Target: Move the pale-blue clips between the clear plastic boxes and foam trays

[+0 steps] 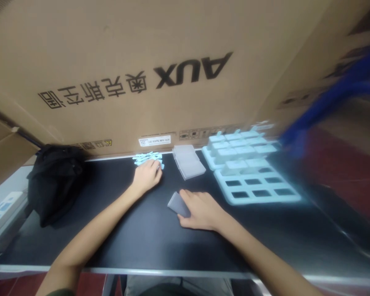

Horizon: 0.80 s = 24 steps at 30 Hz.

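My right hand (199,209) is closed round a small grey rectangular piece (179,204), held low over the dark mat near the middle. My left hand (147,176) is at the near edge of a pile of thin pale-blue strips (148,156), its fingers bent together; whatever is between the fingertips is too small to make out. Between and beyond the hands lies a stack of light-grey flat pieces (188,161). To the right, a pale-blue frame (259,201) with rectangular openings has blocks in its far rows, and several openings in the near rows show dark.
A large cardboard box (117,45) stands along the far side. A black cloth bag (54,181) sits at the left beside a white power strip (3,216). Blurred blue bars (336,92) rise at the right. The black mat (135,242) covers the table.
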Motion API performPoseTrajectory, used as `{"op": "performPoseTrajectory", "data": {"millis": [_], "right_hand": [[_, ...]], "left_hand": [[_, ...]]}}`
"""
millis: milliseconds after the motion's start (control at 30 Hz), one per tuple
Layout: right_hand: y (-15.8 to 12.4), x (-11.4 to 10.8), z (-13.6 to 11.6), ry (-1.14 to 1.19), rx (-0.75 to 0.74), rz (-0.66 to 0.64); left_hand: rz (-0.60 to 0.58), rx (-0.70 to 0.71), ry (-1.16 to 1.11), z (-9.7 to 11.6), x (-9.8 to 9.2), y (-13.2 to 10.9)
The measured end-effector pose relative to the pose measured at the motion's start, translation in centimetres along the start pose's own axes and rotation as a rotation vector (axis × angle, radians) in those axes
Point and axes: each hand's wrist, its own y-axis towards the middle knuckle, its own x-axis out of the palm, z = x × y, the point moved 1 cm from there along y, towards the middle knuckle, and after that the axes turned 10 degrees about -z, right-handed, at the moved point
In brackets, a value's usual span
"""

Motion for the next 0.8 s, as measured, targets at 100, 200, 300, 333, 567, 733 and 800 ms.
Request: {"op": "performPoseTrajectory", "data": {"millis": [100,200,300,333,567,733,800], "right_hand": [[0.1,0.0,0.0,0.003,-0.005,0.006],[0.1,-0.1,-0.1,0.039,-0.010,0.008],[0.0,-0.1,-0.2,0.086,-0.021,0.027],[0.0,-0.1,-0.3,0.098,-0.026,0.034],[-0.2,-0.1,-0.4,0.208,-0.092,0.078],[-0.3,-0.1,-0.3,0.259,-0.158,0.118],[-0.4,0.0,0.0,0.248,-0.160,0.147]], "left_hand": [[-0.118,0.217,-0.222,1.1,-0.9,-2.2],[-0.263,0.403,-0.384,1.9,-1.5,-4.3],[-0.343,0.460,-0.459,2.3,-1.9,-5.4],[-0.352,0.464,-0.484,2.3,-2.0,-5.6],[-0.293,0.521,-0.563,1.2,-2.2,-6.4],[-0.200,0.479,-0.542,-2.8,-2.1,-8.1],[-0.057,0.362,-0.535,-6.0,-2.4,-8.8]]}}
